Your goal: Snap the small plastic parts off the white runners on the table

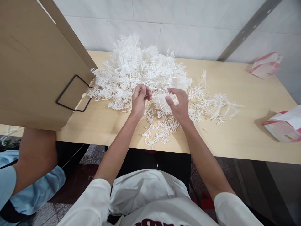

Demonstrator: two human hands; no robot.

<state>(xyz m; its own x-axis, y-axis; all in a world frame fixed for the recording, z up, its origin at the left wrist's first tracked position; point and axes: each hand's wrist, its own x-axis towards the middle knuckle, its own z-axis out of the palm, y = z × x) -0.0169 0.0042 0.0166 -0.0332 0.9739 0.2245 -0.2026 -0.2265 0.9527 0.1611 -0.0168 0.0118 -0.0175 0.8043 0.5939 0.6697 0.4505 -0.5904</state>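
A big heap of white branching sprigs (141, 66), seemingly plastic, is piled against the wall on the table. My left hand (140, 96) is closed in a pinch at the front of the heap, on what looks like a thin white sprig, partly hidden by the fingers. To its right, my right hand (179, 103) has its thumb and fingers apart over the sprigs, with nothing plainly in its grasp. Small loose white pieces (162, 128) lie scattered on the tabletop between my forearms.
A cardboard divider (35, 62) with a black wire bookend (74, 94) stands at the left. Behind it shows a co-worker's arm (39, 153). More sprigs (218, 105) trail rightward over the wooden table (240, 138). Two red-and-white paper bags (265, 65) stand at the right.
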